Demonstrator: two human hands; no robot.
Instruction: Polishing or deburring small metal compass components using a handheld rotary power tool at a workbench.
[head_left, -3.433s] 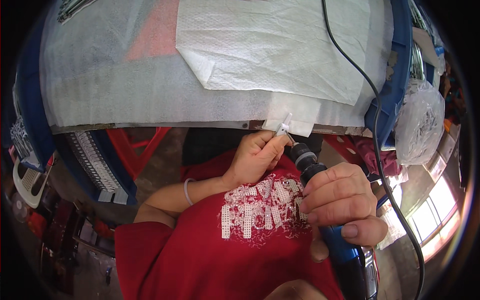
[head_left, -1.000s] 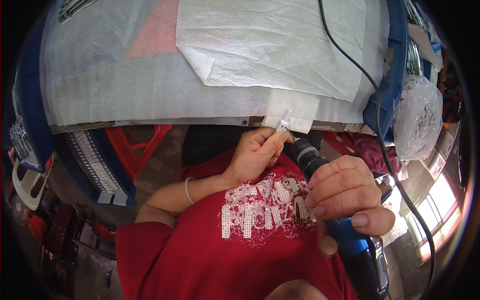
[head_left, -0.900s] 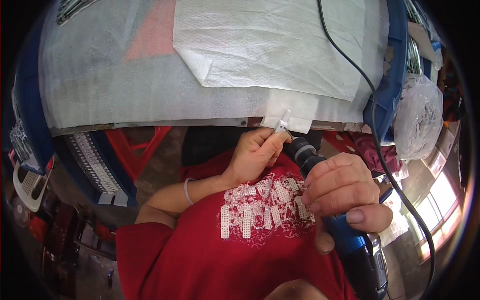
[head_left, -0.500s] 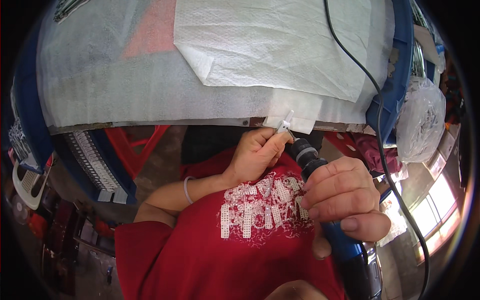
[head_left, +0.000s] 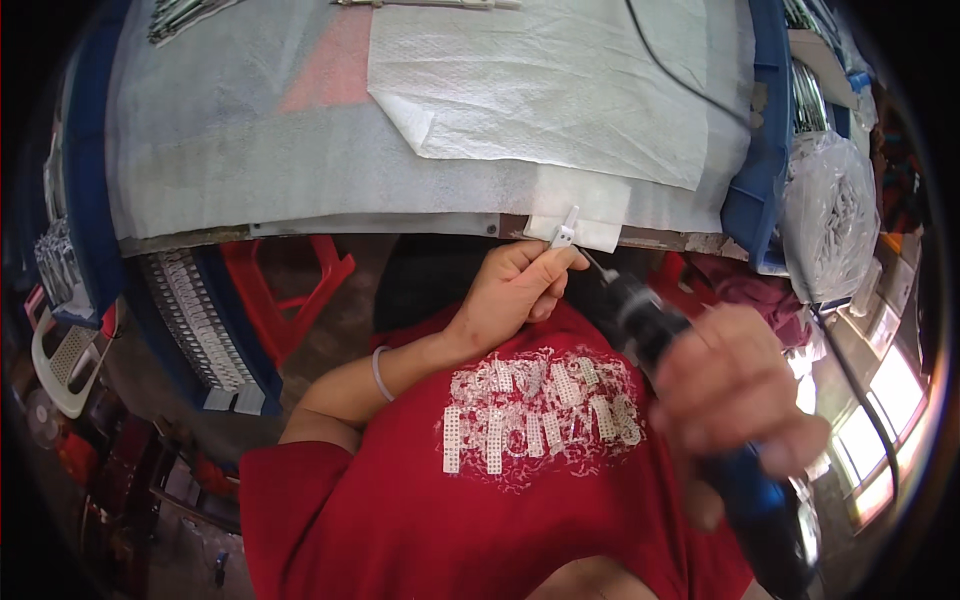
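My left hand (head_left: 520,290) is closed, thumb and fingers pinching a small pale pointed piece (head_left: 563,236) at the table's front edge. The piece's narrow tip points away from me over a folded white cloth pad (head_left: 602,228); its other end is hidden by my fingers. Smeared by motion, my right hand (head_left: 735,385) wraps round a blue and black handheld rotary power tool (head_left: 755,490), held tilted in front of my chest. Its thin metal bit (head_left: 598,264) points at my left fingertips, apart from the pale piece as far as I can see.
A white cloth (head_left: 540,90) lies on the covered table (head_left: 230,190). A black cord (head_left: 680,80) crosses at the right. Blue bins (head_left: 765,150) flank the table, with a clear plastic bag (head_left: 830,215) beside the right one. Metal rods (head_left: 185,18) lie far left; a red stool (head_left: 290,300) stands below.
My right hand and the power tool have drawn back to the right and toward me, taking the bit away from the pale piece. My left hand keeps its pinch. The view has shifted slightly.
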